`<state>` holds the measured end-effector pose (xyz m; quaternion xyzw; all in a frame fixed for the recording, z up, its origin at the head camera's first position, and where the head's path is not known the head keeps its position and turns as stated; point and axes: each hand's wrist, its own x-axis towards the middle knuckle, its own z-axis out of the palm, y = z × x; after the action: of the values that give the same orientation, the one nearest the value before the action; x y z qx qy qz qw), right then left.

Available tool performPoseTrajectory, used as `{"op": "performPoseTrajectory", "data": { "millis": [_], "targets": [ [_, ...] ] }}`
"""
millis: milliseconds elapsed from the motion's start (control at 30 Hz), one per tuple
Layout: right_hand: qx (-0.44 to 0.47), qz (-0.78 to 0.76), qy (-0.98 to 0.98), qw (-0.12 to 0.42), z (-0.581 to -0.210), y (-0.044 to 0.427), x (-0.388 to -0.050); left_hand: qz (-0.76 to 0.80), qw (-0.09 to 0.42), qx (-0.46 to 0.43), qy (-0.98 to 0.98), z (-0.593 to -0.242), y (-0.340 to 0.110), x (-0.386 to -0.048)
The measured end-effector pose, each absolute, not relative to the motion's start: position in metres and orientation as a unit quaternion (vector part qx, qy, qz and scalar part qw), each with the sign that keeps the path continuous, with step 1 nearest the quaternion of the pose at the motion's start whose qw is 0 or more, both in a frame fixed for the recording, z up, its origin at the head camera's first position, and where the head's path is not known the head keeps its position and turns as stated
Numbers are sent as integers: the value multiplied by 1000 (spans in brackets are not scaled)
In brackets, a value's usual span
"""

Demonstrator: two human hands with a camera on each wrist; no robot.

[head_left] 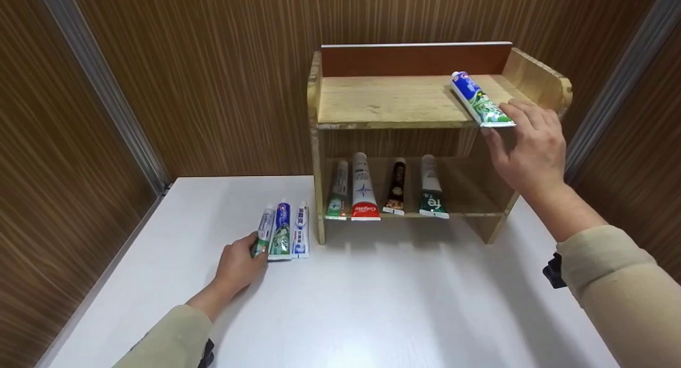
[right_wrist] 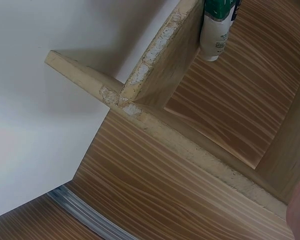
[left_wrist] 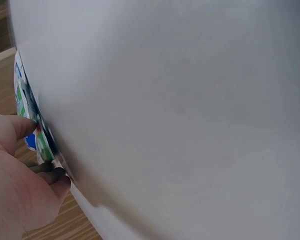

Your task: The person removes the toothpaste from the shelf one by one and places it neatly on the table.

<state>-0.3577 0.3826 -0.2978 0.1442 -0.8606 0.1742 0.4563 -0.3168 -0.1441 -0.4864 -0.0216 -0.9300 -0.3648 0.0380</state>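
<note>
My right hand (head_left: 534, 144) pinches the lower end of a blue, white and green toothpaste tube (head_left: 481, 102) at the right part of the wooden rack's top shelf (head_left: 383, 99). In the right wrist view, only a blurred bit of that hand (right_wrist: 299, 210) shows at the edge. On the white table, my left hand (head_left: 240, 264) grips a white and green toothpaste tube (head_left: 264, 230) between thumb and fingers. Beside this tube lie a blue and green toothpaste tube (head_left: 282, 230) and a white and blue one (head_left: 301, 232). The left wrist view shows the left hand (left_wrist: 25, 175) at the tubes, partly covering them.
On the rack's lower shelf lie a green and white tube (head_left: 338, 190), a red and white Colgate tube (head_left: 364, 187), a dark brown tube (head_left: 396, 187) and a white and dark green tube (head_left: 432, 187). Wood-patterned walls (head_left: 239, 81) enclose the white table (head_left: 346, 304).
</note>
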Motion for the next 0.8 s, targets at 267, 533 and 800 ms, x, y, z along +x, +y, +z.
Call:
{"op": "performPoseTrajectory", "data": {
  "millis": [267,533,800],
  "targets": [
    [148,172,-858,460,-298,383,-358,-367,39,-22,-929,-487,-145,-317],
    [146,168,-861,457,-298,383,-358,-366,31,-18,-930,-486,-146,-317],
    [140,170,-866,450,-298,382,-357,-364,34,-20,-931,-486,-146,-319]
  ]
}}
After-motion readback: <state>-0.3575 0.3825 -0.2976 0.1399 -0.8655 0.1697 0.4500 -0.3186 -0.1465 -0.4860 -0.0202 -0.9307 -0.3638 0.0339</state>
